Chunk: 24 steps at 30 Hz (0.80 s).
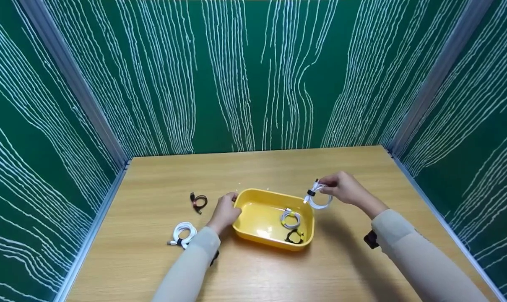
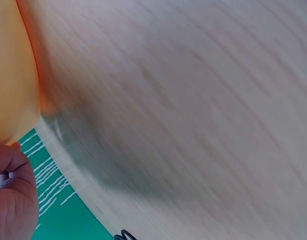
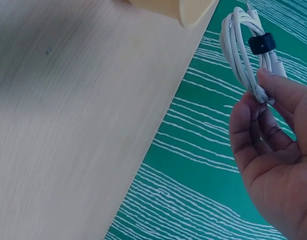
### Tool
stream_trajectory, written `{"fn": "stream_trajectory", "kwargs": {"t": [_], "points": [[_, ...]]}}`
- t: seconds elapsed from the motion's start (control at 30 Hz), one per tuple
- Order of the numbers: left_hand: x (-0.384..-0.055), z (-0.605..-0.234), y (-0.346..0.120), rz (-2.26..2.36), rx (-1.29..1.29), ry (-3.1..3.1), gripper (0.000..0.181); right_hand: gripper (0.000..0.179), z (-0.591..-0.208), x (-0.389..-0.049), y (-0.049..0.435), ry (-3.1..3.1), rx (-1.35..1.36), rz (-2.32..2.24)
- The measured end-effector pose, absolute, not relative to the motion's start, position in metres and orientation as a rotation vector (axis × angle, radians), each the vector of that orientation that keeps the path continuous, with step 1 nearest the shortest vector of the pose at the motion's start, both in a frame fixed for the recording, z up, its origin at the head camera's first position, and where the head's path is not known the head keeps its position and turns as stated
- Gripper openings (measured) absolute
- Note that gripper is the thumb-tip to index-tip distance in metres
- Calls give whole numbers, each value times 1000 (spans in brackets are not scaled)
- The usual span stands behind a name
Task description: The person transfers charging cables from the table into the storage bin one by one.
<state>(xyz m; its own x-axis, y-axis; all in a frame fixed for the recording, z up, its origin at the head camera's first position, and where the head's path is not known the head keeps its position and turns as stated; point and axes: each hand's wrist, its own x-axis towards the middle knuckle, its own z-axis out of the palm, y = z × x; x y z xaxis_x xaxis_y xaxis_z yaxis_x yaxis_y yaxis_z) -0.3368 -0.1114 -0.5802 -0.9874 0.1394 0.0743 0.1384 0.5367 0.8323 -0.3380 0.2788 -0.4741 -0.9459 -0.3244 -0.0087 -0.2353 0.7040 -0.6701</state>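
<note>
Two coiled cables lie in the yellow tub point(image 1: 253, 197) already. The right hand point(image 1: 344, 188) pinches a white cable coil point(image 1: 318, 197) above its right rim. The left hand point(image 1: 224, 211) grips the left rim. Two more coils wait near the table's left edge.

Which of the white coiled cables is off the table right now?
The white cable with the black tie, pinched in the right hand beside the yellow tub. Another white coil lies inside the tub; a third rests on the table.
</note>
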Motion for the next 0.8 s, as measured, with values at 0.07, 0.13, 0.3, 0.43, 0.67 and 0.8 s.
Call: {"fn": "stream_trajectory", "kwargs": {"t": [0.07, 0.13, 0.3, 0.43, 0.67, 0.8], "points": [[-337, -581, -111, 1487, 250, 2759, 45, 22, -476, -338, 275, 2784, -495, -1071], [-337, -582, -111, 1482, 248, 2767, 44, 22, -478, -338, 272, 2782, -527, -1073], [-337, -582, -111, 1492, 234, 2756, 44, 21, -480, -338, 261, 2757, -543, -1080], [-337, -579, -112, 1504, 233, 2734, 44, 21, -481, -337, 252, 2735, -540, -1072], [-336, -578, -112, 1506, 230, 2724, 44, 22, -484, -336, 237, 2712, -629, -1055], [-336, -579, -110, 1504, 224, 2726, 44, 22, -488, -336, 230, 2690, -650, -1041]]}}
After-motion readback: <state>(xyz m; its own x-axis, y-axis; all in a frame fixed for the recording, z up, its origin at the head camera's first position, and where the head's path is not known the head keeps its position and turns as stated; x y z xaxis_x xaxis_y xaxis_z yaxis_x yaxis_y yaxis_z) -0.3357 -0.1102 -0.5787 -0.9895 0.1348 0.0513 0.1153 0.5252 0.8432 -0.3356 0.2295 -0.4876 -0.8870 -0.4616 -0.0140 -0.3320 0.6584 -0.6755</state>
